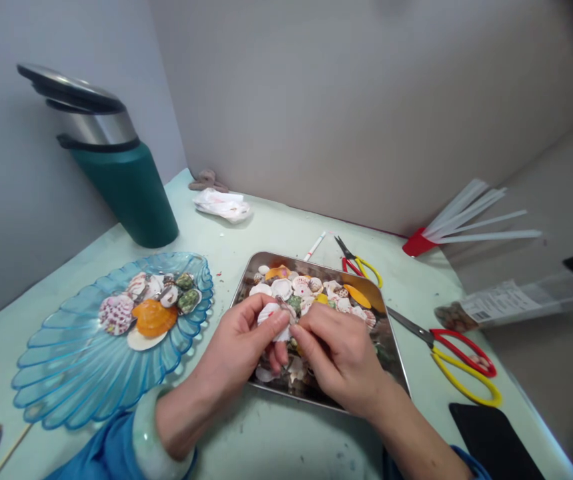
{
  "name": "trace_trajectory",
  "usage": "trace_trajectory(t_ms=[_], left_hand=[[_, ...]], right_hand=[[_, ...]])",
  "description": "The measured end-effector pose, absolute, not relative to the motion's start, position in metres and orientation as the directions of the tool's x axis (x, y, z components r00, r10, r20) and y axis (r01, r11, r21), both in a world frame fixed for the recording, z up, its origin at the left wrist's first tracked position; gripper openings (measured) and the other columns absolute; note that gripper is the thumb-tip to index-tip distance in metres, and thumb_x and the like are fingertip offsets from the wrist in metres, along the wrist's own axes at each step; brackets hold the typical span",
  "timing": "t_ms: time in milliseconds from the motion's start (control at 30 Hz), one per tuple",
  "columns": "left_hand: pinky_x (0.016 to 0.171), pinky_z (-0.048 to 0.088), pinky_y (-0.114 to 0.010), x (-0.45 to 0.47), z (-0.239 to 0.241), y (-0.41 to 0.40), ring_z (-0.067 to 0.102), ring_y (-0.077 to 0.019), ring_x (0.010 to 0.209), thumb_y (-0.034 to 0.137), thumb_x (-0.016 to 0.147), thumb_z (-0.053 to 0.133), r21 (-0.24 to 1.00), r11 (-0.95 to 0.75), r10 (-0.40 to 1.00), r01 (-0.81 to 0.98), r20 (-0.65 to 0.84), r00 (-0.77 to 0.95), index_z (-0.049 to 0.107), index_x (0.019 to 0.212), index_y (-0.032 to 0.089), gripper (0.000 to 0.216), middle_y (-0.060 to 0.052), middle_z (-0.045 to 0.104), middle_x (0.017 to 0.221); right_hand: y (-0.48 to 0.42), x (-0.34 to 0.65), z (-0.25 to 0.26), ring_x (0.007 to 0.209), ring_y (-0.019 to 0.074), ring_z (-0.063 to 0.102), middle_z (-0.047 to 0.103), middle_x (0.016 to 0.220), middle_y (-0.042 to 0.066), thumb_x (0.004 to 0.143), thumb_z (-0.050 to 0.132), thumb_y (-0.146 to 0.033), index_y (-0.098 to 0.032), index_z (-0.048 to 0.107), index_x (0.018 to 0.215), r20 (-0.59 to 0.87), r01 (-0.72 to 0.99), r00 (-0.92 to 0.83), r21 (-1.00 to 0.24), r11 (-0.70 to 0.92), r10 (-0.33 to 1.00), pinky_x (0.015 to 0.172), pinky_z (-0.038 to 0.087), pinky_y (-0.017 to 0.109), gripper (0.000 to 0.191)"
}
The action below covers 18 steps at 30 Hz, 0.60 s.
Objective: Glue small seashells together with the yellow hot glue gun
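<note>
My left hand pinches a white seashell with a small red mark between thumb and fingers. Close beside it, my right hand has its thumb and forefinger pressed together at the shell's right edge; whatever they grip is too small to make out. Both hands are over a metal tray filled with white, orange and green seashells. To the left, a blue shell-shaped glass dish bears an orange scallop shell, a purple-spotted shell and several green and white ones.
A green bottle stands at the back left, near a crumpled white plastic bag. Small scissors, large scissors, a red cup of glue sticks, a clear bag and a black phone-like slab lie rightward.
</note>
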State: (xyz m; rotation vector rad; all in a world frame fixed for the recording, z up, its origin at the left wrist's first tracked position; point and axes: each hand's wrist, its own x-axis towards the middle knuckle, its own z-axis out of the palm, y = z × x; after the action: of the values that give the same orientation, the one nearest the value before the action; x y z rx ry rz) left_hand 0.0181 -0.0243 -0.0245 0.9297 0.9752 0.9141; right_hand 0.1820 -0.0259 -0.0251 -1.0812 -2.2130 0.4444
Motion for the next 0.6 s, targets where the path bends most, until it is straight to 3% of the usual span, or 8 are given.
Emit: trace_trajectory(t_ms=[367, 467, 600], left_hand=[[0.043, 0.040, -0.017, 0.0176, -0.0259, -0.0239, 0.048, -0.0078, 0.042, 0.039, 0.082, 0.064, 0.917, 0.315, 0.930, -0.244, -0.248, 0.270, 0.056, 0.084, 0.017, 0.023, 0.004, 0.057, 0.049], [0.043, 0.040, -0.017, 0.0181, -0.0268, -0.0239, 0.048, -0.0078, 0.042, 0.038, 0.082, 0.064, 0.916, 0.314, 0.930, -0.249, -0.245, 0.275, 0.056, 0.084, 0.017, 0.023, 0.004, 0.056, 0.049], [0.043, 0.040, -0.017, 0.0182, -0.0285, -0.0237, 0.047, -0.0074, 0.042, 0.039, 0.081, 0.066, 0.909, 0.321, 0.928, -0.267, -0.246, 0.278, 0.056, 0.084, 0.017, 0.024, 0.004, 0.057, 0.050]], right_hand=[[-0.0269, 0.1812, -0.0255, 0.059, 0.0118, 0.045, 0.049, 0.064, -0.001, 0.093, 0.051, -0.021, -0.016, 0.056, 0.072, 0.448, 0.554, -0.432, -0.553, 0.622, 0.783, 0.059, 0.033, 0.026, 0.022], [-0.0262, 0.1810, -0.0253, 0.058, 0.0125, 0.045, 0.048, 0.063, 0.000, 0.094, 0.049, -0.020, -0.016, 0.057, 0.071, 0.476, 0.582, -0.459, -0.477, 0.659, 0.750, 0.059, 0.033, 0.027, 0.024], [-0.0262, 0.1799, -0.0245, 0.056, 0.0136, 0.041, 0.048, 0.060, 0.001, 0.094, 0.048, -0.022, -0.018, 0.058, 0.063, 0.525, 0.665, -0.523, -0.241, 0.706, 0.672, 0.056, 0.029, 0.029, 0.033]])
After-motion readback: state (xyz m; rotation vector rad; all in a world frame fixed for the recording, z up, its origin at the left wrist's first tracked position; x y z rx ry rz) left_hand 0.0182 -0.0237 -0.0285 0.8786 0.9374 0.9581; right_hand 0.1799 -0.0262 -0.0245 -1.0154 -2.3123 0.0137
